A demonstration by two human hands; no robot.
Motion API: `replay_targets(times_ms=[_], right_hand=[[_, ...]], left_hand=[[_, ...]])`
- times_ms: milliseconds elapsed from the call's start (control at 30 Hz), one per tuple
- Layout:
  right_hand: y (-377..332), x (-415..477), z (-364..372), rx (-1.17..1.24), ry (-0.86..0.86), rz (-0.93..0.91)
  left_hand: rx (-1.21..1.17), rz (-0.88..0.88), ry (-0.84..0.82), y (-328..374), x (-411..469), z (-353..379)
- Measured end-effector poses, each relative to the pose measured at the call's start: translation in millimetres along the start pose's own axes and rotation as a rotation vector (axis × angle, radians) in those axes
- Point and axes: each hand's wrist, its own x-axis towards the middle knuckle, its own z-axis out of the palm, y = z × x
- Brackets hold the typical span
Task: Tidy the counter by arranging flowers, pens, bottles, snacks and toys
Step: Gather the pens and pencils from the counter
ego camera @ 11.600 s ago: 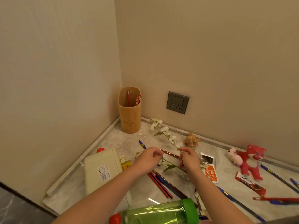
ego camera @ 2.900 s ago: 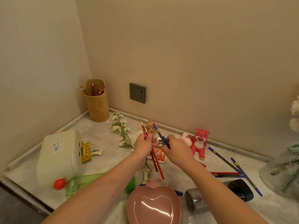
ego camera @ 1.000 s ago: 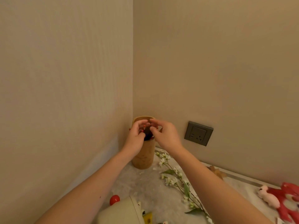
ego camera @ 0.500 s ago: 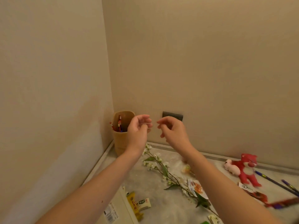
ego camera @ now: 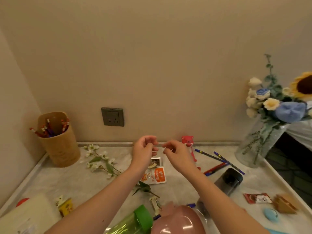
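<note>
My left hand (ego camera: 144, 150) and my right hand (ego camera: 176, 153) hover side by side above the middle of the counter, fingers loosely curled, holding nothing. The bamboo pen holder (ego camera: 58, 142) stands in the back left corner with several red and blue pens in it. A white flower sprig (ego camera: 101, 162) lies on the counter to the left of my hands. Loose pens (ego camera: 217, 160) lie to the right. A red bear toy (ego camera: 187, 141) sits behind my right hand, partly hidden. An orange snack packet (ego camera: 156, 175) lies below my hands.
A glass vase (ego camera: 253, 146) of flowers stands at the back right. A dark bottle (ego camera: 228, 180), green bottle (ego camera: 133, 222), pink heart bowl (ego camera: 177, 222) and white container (ego camera: 25, 216) lie near the front. Chocolate packet (ego camera: 258, 198) and wooden puzzle (ego camera: 285, 204) sit front right.
My hands left the pens in the holder and pulled back empty. They and my view swung right from the corner to the middle of the counter.
</note>
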Motion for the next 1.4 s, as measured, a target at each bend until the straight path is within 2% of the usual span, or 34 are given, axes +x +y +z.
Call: replay_targets(times_ms=[433, 600, 733, 1000, 1267, 1400], right_hand=[[125, -10, -110, -0.121, -0.052, 0.106], [153, 5, -131, -0.347, -0.223, 0.128], [166, 17, -132, -0.596, -0.412, 0.081], [174, 43, -124, -0.855, -0.585, 0.041], [180, 53, -116, -0.871, -0.722, 0.032], [179, 53, -119, -0.811, -0.699, 0.042]], left_hand=[[0.036, -0.124, -0.17, -47, -22, 151], [0.093, -0.256, -0.227, -63, -24, 183], [0.16, -0.301, -0.225, -78, -21, 196], [0.165, -0.371, -0.157, -105, -11, 200], [0.119, -0.341, -0.08, -106, -4, 200], [0.165, -0.303, -0.044, -103, -7, 198]])
